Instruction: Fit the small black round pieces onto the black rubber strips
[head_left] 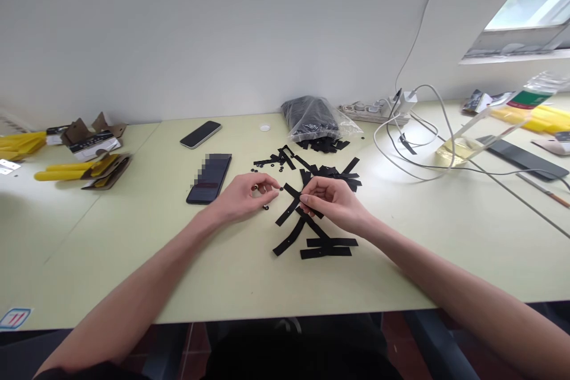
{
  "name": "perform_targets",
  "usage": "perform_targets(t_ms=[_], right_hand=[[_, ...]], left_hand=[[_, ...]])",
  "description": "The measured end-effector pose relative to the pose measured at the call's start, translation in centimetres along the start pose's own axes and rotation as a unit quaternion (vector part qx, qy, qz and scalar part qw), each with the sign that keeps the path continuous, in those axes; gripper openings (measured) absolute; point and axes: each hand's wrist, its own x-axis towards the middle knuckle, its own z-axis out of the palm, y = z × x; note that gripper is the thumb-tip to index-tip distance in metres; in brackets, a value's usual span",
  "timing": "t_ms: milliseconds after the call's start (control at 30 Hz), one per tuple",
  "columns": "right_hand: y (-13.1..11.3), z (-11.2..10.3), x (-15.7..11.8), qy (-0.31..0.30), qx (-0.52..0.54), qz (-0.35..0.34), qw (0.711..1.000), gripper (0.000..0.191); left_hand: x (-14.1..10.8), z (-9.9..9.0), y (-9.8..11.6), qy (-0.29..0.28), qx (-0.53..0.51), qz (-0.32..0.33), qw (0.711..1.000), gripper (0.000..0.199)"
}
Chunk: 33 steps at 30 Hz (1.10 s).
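Note:
My left hand [249, 195] has its thumb and index finger bent together around a small black disc [281, 189] at their tips. My right hand [332, 202] pinches a black strip [291, 191], whose free end points up and left toward that disc. Below my right hand, several loose black strips [329, 243] lie across one another; more are heaped behind it. Small round pieces [266, 208] rest beside my left fingers, and a group of short black parts [274, 160] sits farther back.
Two phones [201, 134] [216, 172] lie left of centre. A plastic bag of black parts [312, 119] stands by the wall. At the right are a power strip [365, 111], looping cables, a tilted bottle [528, 98] and a dark flat object [523, 158]. Yellow-handled tools [66, 172] lie left.

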Motion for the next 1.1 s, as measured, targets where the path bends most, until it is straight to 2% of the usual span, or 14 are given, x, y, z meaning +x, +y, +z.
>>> perform_targets(t_ms=[67, 167, 300, 600, 833, 933, 1100], right_hand=[[0.0, -0.1, 0.0, 0.013, -0.010, 0.001, 1.000, 0.025], [0.4, -0.2, 0.1, 0.022, -0.016, 0.001, 1.000, 0.024], [0.8, -0.2, 0.3, 0.025, -0.022, -0.002, 0.999, 0.023], [0.9, -0.3, 0.3, 0.024, -0.044, -0.010, 0.999, 0.023], [1.3, 0.0, 0.4, 0.032, -0.066, -0.004, 0.997, 0.021], [1.6, 0.1, 0.5, 0.031, -0.088, 0.000, 0.996, 0.021], [1.8, 0.3, 0.5, 0.029, -0.131, 0.003, 0.991, 0.019]], left_hand=[[-0.1, -1.4, -0.1, -0.068, 0.068, 0.036, 0.995, 0.026], [-0.2, -2.8, -0.2, -0.101, 0.128, 0.043, 0.986, 0.023], [-0.3, -3.1, -0.3, -0.130, 0.143, 0.052, 0.980, 0.021], [-0.4, -2.4, 0.2, -0.127, 0.145, 0.064, 0.979, 0.020], [-0.4, -1.8, 0.7, -0.153, 0.162, 0.059, 0.973, 0.022], [-0.6, -0.9, 0.7, -0.156, 0.175, 0.085, 0.968, 0.022], [-0.8, 1.8, 0.7, -0.154, 0.145, 0.138, 0.968, 0.014]])
